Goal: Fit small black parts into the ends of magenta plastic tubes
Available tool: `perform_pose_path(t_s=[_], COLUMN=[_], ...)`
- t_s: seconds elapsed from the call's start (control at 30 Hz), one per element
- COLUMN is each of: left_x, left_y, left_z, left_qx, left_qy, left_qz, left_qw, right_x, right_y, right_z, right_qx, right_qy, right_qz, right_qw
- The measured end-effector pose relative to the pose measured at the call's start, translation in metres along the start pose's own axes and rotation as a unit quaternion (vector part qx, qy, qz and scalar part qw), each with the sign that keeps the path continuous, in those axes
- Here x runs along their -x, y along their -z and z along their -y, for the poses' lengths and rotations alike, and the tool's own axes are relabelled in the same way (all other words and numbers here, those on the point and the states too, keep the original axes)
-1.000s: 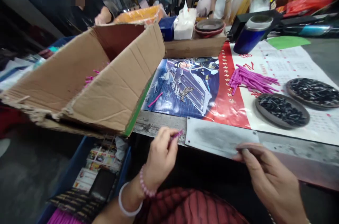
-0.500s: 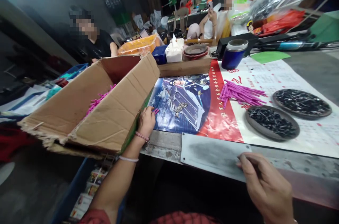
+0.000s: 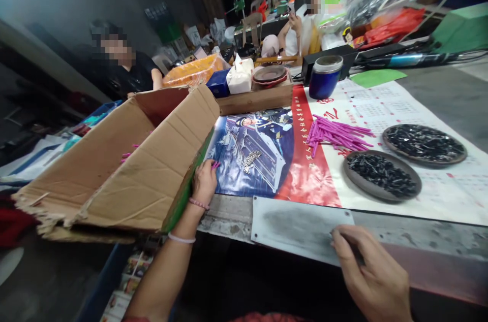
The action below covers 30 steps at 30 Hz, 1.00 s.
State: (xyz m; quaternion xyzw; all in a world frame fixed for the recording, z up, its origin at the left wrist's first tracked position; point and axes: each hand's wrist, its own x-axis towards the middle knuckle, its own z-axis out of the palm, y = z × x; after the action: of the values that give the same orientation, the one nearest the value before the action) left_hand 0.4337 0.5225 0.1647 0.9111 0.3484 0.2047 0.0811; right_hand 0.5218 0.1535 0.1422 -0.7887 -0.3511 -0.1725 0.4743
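My left hand [image 3: 205,180] is closed beside the cardboard box [image 3: 152,169], and the short ends of pink sticks [image 3: 216,164] poke out past its fingers. Just right of it, a small heap of silvery beads [image 3: 251,160] lies on the picture sheet [image 3: 229,182]. My right hand [image 3: 375,263] is curled, thumb and forefinger pressed together at the edge of a pale, grey-smudged plate [image 3: 293,225]. Whatever that pinch holds is too small to make out. A pile of longer pink sticks [image 3: 337,134] lies farther back on the sheet.
Two shallow dishes of small dark pieces, a near dish [image 3: 381,174] and a far dish [image 3: 423,144], sit at right. Behind stand a blue jar [image 3: 325,78], tissues [image 3: 240,75] and a wooden box [image 3: 255,101]. One person [image 3: 133,73] sits beyond the cardboard box; another holds a phone.
The view has shifted slightly, so the table things appear farther left. Fewer pink sticks show inside the cardboard box. Both hands keep nearly the same pose.
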Motion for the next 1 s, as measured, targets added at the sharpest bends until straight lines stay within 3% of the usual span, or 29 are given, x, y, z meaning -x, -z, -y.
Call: perform_pose_path(t_s=[0.23, 0.5, 0.73, 1.0], left_x=[-0.002, 0.005, 0.011, 0.025], left_y=[0.002, 0.007, 0.012, 0.013], left_z=[-0.001, -0.016, -0.026, -0.03], left_qx=[0.028, 0.069, 0.032, -0.016], left_qy=[0.004, -0.016, -0.022, -0.04], left_qz=[0.012, 0.084, 0.032, 0.043], left_qw=[1.0, 0.994, 0.999, 0.998], right_x=[0.003, 0.0, -0.001, 0.0], right_y=[-0.001, 0.001, -0.001, -0.003], right_z=[-0.003, -0.001, 0.001, -0.002], right_qx=[0.0, -0.004, -0.013, -0.005], right_qy=[0.022, 0.038, 0.048, 0.072], right_qz=[-0.005, 0.002, -0.004, -0.007], right_qw=[1.0, 0.999, 0.999, 0.997])
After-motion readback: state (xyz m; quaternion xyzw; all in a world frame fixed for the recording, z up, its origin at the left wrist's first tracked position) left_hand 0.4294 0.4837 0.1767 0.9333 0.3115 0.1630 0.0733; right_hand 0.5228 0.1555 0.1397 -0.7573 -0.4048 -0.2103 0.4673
